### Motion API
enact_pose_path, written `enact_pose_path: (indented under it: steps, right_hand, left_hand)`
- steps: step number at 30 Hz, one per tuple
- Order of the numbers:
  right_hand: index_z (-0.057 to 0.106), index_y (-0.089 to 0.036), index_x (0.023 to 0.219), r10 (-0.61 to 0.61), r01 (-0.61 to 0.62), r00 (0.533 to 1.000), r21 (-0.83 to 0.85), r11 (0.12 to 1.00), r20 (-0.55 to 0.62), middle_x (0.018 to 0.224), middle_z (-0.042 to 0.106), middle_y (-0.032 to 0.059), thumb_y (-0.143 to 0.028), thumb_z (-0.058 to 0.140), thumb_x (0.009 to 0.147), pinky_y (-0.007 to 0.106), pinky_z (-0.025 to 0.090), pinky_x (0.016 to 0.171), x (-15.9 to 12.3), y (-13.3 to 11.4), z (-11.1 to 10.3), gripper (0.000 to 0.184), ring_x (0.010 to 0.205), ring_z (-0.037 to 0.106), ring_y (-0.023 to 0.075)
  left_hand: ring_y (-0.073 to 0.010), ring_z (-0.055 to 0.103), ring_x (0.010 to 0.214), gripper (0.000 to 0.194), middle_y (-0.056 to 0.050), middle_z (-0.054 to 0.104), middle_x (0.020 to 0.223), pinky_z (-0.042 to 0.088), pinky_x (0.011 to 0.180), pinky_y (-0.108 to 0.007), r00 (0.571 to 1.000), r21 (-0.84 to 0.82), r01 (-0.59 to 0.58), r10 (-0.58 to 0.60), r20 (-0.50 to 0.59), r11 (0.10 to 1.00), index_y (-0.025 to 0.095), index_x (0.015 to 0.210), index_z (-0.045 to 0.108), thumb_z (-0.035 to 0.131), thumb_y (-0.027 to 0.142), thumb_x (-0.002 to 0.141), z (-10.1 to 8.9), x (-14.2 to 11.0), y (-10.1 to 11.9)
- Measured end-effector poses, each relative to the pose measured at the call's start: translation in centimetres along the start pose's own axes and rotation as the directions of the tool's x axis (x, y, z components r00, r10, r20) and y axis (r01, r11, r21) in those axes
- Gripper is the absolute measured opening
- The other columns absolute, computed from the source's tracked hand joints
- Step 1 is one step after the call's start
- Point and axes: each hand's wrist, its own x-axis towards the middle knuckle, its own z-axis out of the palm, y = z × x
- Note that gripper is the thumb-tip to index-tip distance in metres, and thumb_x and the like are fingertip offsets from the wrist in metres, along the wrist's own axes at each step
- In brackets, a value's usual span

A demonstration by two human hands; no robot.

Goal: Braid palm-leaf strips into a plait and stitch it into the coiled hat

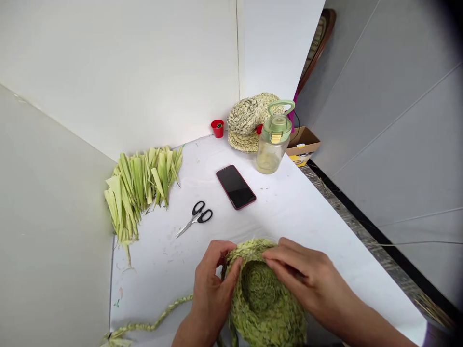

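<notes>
A round green woven husk piece [271, 323] with a deep hollow in its middle is held up at the table's near side. My left hand [213, 289] grips its left edge, the thumb on the inner rim and the fingers around the outside. At the upper right of the hollow, the thumb and fingers of my right hand [304, 270] are pinched together against the weave. Whatever lies between those fingertips is too small to make out. A braided husk cord [155, 324] trails leftward over the table from behind my left hand.
Black-handled scissors [197, 218] and a phone [236, 187] lie on the white table [162, 265]. Loose husks [141, 178] are heaped at the left. Along the back stand a small red cup [217, 128], woven husk hats [244, 118] and a bottle [271, 149]. A cardboard box [304, 142] is beyond the right edge.
</notes>
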Motion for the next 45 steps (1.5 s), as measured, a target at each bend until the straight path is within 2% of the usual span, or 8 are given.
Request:
enact_pose_path:
  steps: [3,12,18,28,36,39,41,45]
  right_hand:
    - [0.063,-0.021,0.088,-0.037,0.04,0.998,-0.057,0.998,0.053,0.081,0.061,0.002,-0.019,0.043,0.1,0.029,0.044,0.064,-0.2,-0.2,0.8,0.023,0.073,0.059,0.0147]
    - [0.055,-0.022,0.085,0.036,-0.034,0.993,-0.026,0.999,0.115,0.086,0.063,0.0,-0.015,0.041,0.098,0.027,0.043,0.067,0.5,-1.5,1.0,0.021,0.077,0.058,0.014]
    - [0.055,-0.021,0.08,0.097,-0.092,0.992,-0.056,0.994,0.085,0.078,0.061,-0.0005,-0.015,0.044,0.096,0.027,0.04,0.062,0.8,-1.5,1.7,0.02,0.069,0.054,0.0143]
    - [0.058,-0.021,0.079,0.118,-0.118,0.993,0.016,0.993,0.003,0.073,0.058,0.0001,-0.02,0.044,0.097,0.029,0.039,0.061,0.4,-0.8,3.3,0.023,0.065,0.051,0.015]
    - [0.061,-0.021,0.082,0.109,-0.106,0.993,0.059,0.993,-0.05,0.076,0.061,0.0005,-0.021,0.046,0.098,0.029,0.043,0.062,0.9,-0.5,3.9,0.022,0.068,0.055,0.0157]
    - [0.061,-0.021,0.089,0.051,-0.052,0.998,-0.01,0.999,-0.047,0.082,0.063,0.001,-0.019,0.047,0.098,0.03,0.045,0.067,0.7,-0.3,3.8,0.017,0.074,0.059,0.0165]
    - [0.061,-0.021,0.094,-0.019,0.015,1.0,-0.129,0.992,-0.025,0.089,0.064,0.0031,-0.019,0.049,0.097,0.031,0.046,0.069,0.4,-0.2,3.5,0.012,0.08,0.061,0.0187]
    - [0.059,-0.02,0.084,-0.154,0.162,0.987,-0.364,0.917,0.053,0.084,0.06,0.0044,-0.016,0.045,0.098,0.031,0.042,0.061,0.0,0.0,3.0,0.02,0.073,0.06,0.0187]
  left_hand:
    - [-0.0128,0.06,0.078,0.012,-0.001,0.064,0.089,0.05,0.067,-0.022,0.999,-0.011,-0.048,0.048,0.0,0.999,0.021,0.098,0.063,0.06,0.015,0.088,0.1,-0.1,-0.1]
    - [-0.0147,0.061,0.083,0.01,-0.003,0.064,0.091,0.049,0.068,-0.024,0.991,-0.01,-0.132,0.132,0.01,0.991,0.02,0.095,0.062,0.059,0.012,0.09,0.0,-0.1,-0.3]
    - [-0.0149,0.062,0.081,0.008,-0.003,0.065,0.089,0.05,0.067,-0.024,0.992,0.008,-0.129,0.128,0.008,0.992,0.019,0.092,0.063,0.06,0.013,0.088,0.0,0.0,-0.3]
    - [-0.0131,0.061,0.073,0.005,-0.001,0.066,0.082,0.049,0.063,-0.022,1.0,0.0,-0.017,0.017,-0.02,1.0,0.019,0.088,0.064,0.062,0.016,0.085,0.1,0.0,-0.3]
    - [-0.013,0.062,0.07,0.005,-0.001,0.067,0.08,0.05,0.062,-0.022,0.997,0.024,-0.067,0.067,-0.038,0.997,0.019,0.087,0.064,0.062,0.015,0.084,0.2,-0.1,0.0]
    - [-0.0132,0.061,0.071,0.005,-0.001,0.066,0.08,0.049,0.062,-0.022,0.996,0.025,-0.083,0.084,-0.039,0.996,0.019,0.087,0.064,0.062,0.015,0.084,0.2,-0.1,-0.1]
    - [-0.0132,0.062,0.073,0.006,-0.001,0.066,0.081,0.049,0.063,-0.022,0.996,0.009,-0.081,0.081,-0.034,0.997,0.019,0.088,0.064,0.061,0.014,0.086,0.1,0.0,-0.2]
    - [-0.0128,0.061,0.074,0.008,-0.001,0.065,0.083,0.049,0.064,-0.021,0.996,-0.005,-0.072,0.072,-0.042,0.997,0.019,0.089,0.064,0.06,0.013,0.086,0.1,0.0,-0.3]
